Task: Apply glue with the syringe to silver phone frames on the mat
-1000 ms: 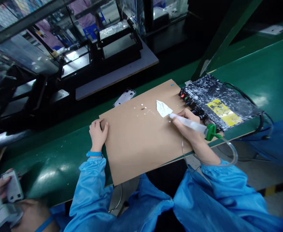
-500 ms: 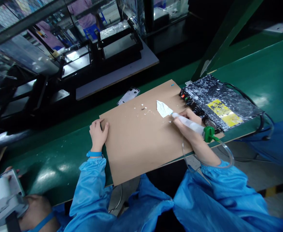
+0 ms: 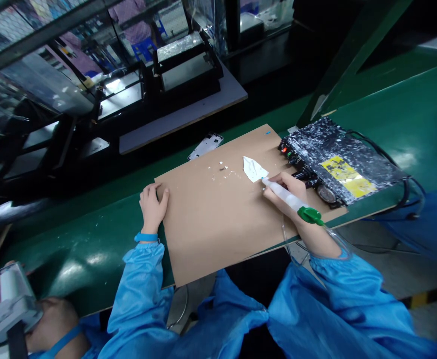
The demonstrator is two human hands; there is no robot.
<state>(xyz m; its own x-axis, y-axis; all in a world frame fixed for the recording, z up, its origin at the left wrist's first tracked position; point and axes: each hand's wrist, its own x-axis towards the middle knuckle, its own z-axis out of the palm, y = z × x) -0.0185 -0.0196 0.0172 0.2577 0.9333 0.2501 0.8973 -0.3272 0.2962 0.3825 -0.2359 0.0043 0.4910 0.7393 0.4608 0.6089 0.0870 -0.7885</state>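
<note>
My right hand (image 3: 291,197) is closed on a clear glue syringe (image 3: 283,194) with a green cap (image 3: 310,215) and a thin clear hose behind it. The syringe tip touches the near corner of a small white scrap (image 3: 253,168) on the brown board (image 3: 218,219). My left hand (image 3: 152,207) rests on the board's left edge, fingers curled loosely over it and holding nothing. A white phone frame (image 3: 205,145) lies on the green belt (image 3: 91,239) beyond the board.
A black glue-spattered controller box (image 3: 338,159) with a yellow label and red light sits at the board's right, cables trailing off it. Black fixtures (image 3: 183,70) stand on a grey board across the belt. A co-worker's hands (image 3: 12,304) hold a white device at lower left.
My right hand has tilted the syringe flatter, its green cap dropping toward me. The phone frame has ridden the belt to the right. The co-worker's hands have shifted at lower left.
</note>
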